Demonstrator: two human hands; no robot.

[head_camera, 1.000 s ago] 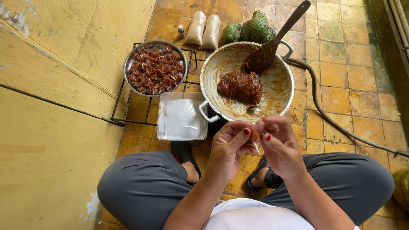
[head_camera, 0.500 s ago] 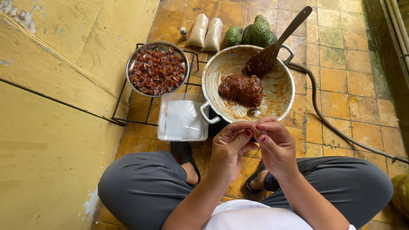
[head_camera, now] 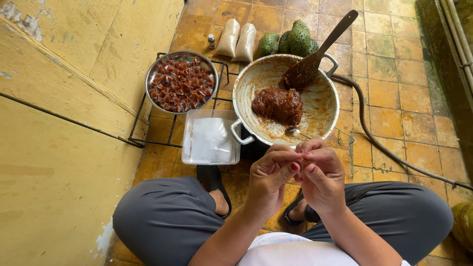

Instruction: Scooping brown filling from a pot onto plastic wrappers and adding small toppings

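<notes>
From the head camera, looking straight down, the left hand (head_camera: 270, 178) and the right hand (head_camera: 321, 178) meet fingertip to fingertip just in front of the knees, pinched narrow on a small piece between them; it is almost wholly hidden by the fingers, so its shape and long axis cannot be told. Both hands are equally close to it, and it sits just below the near rim of the large pot (head_camera: 322, 120), which lies straight ahead of the grip. Inside the pot a lump of dark brown paste (head_camera: 277, 105) rests near the middle, a small spoon (head_camera: 294, 131) lies at the near wall closest to the fingers, and a wooden spatula (head_camera: 315, 58) leans out to the far right. To the left of the grip stands a clear square tub of white wrapper sheets (head_camera: 211, 140), and beyond it a round metal bowl (head_camera: 149, 81) full of small wrapped brown pieces, set on a wire rack (head_camera: 139, 129). Farther off lie two plain whitish bags (head_camera: 236, 39), a small bottle (head_camera: 211, 41) beside them, and spiky green fruits (head_camera: 290, 40).
</notes>
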